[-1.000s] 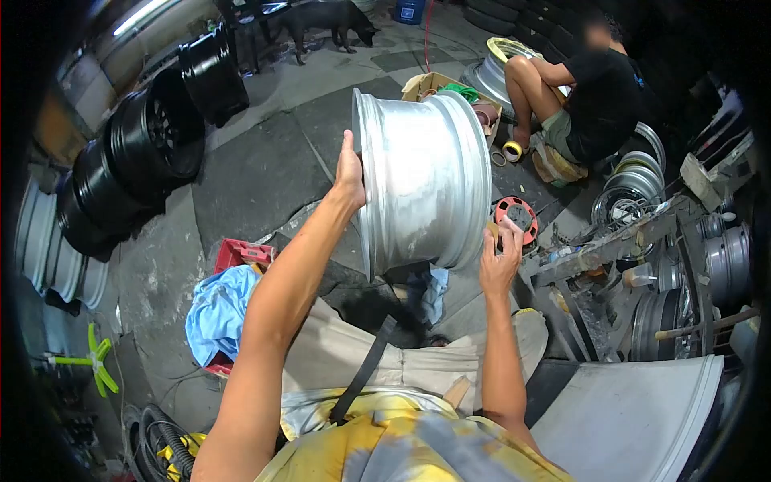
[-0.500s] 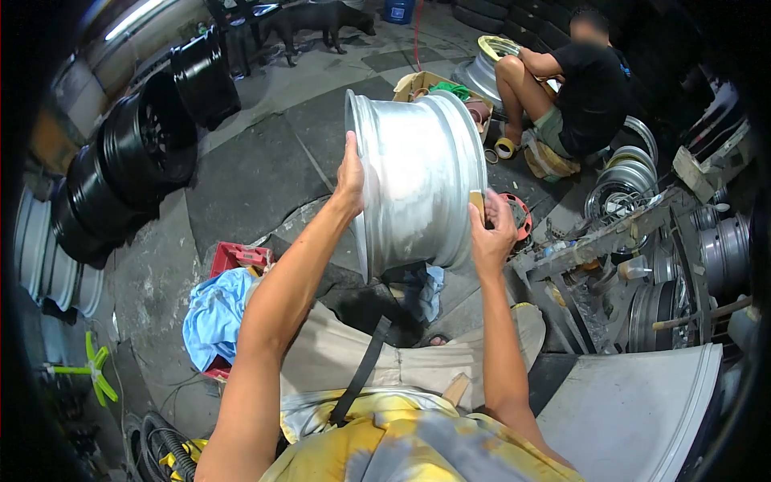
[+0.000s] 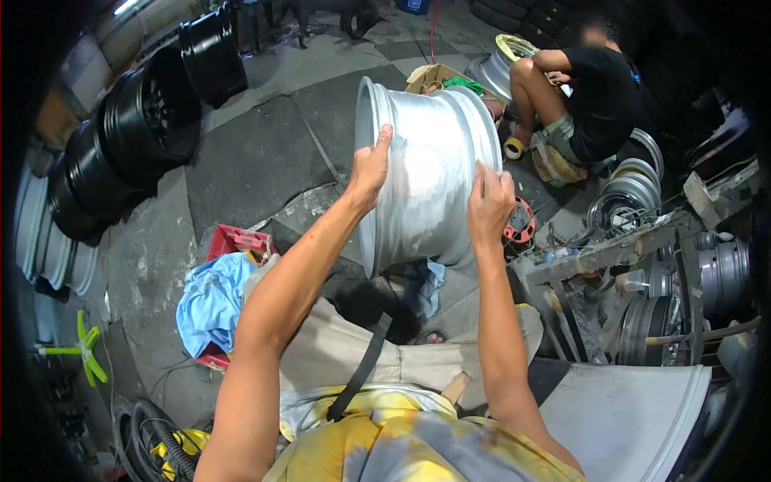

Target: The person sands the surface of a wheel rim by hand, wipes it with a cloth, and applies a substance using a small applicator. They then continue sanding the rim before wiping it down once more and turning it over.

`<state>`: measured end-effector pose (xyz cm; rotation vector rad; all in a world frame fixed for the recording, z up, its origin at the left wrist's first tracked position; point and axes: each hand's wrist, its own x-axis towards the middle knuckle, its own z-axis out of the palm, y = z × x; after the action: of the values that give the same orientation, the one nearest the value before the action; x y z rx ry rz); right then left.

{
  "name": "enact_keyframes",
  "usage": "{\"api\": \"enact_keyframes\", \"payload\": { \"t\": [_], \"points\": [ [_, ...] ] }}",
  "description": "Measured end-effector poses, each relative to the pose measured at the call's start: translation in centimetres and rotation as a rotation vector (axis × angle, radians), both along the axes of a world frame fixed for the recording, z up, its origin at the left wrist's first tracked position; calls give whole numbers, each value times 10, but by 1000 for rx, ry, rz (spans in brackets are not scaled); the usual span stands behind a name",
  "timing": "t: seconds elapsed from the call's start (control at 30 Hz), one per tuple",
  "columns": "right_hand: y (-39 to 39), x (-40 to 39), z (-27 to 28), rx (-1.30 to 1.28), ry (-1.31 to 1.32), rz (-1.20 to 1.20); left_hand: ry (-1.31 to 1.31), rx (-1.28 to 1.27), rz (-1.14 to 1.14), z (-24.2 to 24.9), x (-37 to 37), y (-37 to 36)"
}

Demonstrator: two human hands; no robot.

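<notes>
A bare silver wheel rim [image 3: 426, 161] is held up on its side in front of my lap. My left hand [image 3: 371, 169] grips its left lip, thumb on the outer barrel and fingers hidden behind the edge. My right hand [image 3: 490, 205] lies against the right lip with its fingers curled and pressed together. A small tan piece like sandpaper showed in these fingers a moment ago; the hand now covers it. Below the rim, a bluish cloth [image 3: 431, 287] hangs near my legs.
On the left are black wheel rims [image 3: 152, 112] and a red crate [image 3: 233, 241] with a blue cloth [image 3: 213, 301]. A co-worker [image 3: 598, 96] sits at the back right beside another rim [image 3: 498, 72]. A metal frame [image 3: 594, 249] and a white panel [image 3: 626, 418] stand close on my right.
My right hand has moved up along the rim's right lip and curled more, hiding the tan piece. My left thumb has shifted further onto the barrel. The view has tilted slightly.
</notes>
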<state>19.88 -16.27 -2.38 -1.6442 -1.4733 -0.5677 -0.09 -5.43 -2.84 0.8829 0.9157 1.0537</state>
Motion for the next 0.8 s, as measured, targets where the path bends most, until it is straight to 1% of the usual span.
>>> {"api": "enact_keyframes", "payload": {
  "t": [0.1,0.17,0.23,0.3,0.37,0.4,0.47,0.5,0.57,0.6,0.67,0.77,0.8],
  "points": [
    [-11,-4,-10,-35,50,-3,30,15,39,4,2,-1],
    [-13,-4,-13,13,-37,-64,64,79,60,-5,4,-3],
    [8,-4,0,-5,-35,-83,55,88,45,-11,4,1],
    [19,-5,8,-14,-89,-146,38,91,35,-13,3,-1],
    [7,-3,-8,-17,-92,-143,53,84,87,-6,5,1],
    [-8,-3,-21,-22,-62,-144,50,86,88,-8,5,2],
    [-14,-1,-26,-6,-35,-130,55,146,74,-17,6,5],
    [-12,-2,-23,-13,-24,-138,66,141,65,-15,7,-1],
    [14,-3,-3,40,-108,-149,-14,97,66,-2,5,-8],
    [22,-3,6,21,-118,-148,-3,97,69,-8,3,-6],
    [14,-4,0,9,-94,-139,107,103,53,-19,2,5],
    [-8,0,-17,-19,-84,-142,49,119,81,-5,4,-6],
    [-10,-1,-16,-12,-84,-127,44,120,82,-7,5,-3]
  ]
}}
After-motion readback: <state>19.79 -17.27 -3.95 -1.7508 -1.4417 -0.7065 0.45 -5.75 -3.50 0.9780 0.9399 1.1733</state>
